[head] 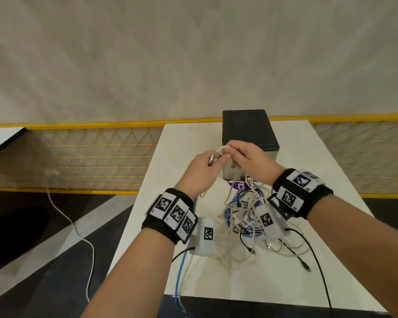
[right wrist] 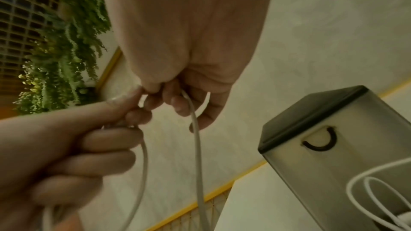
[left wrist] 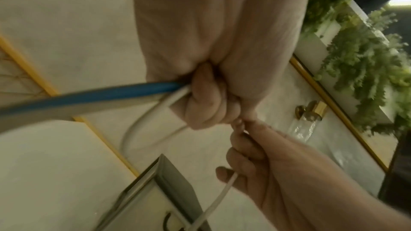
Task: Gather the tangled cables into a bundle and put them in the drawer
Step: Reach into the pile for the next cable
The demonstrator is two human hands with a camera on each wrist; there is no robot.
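A tangle of white, black and blue cables (head: 251, 216) lies on the white table (head: 216, 276). Above it both hands are raised and close together. My left hand (head: 207, 164) grips a white cable (head: 223, 148) near its metal plug, and a blue cable (left wrist: 89, 94) runs out of its fist. My right hand (head: 241, 157) pinches the same white cable (right wrist: 196, 129), which loops down from both hands toward the pile. Behind the hands stands the small drawer box (head: 248, 134), dark-topped and pale-fronted, with a curved handle (right wrist: 320, 141); the drawer looks closed.
A blue cable (head: 178, 278) and a black cable (head: 319, 267) hang over the table's near edge. A yellow mesh railing (head: 90, 157) runs behind the table. A white cord (head: 78, 232) trails on the floor at the left. Green plants (left wrist: 367, 59) hang along a wall.
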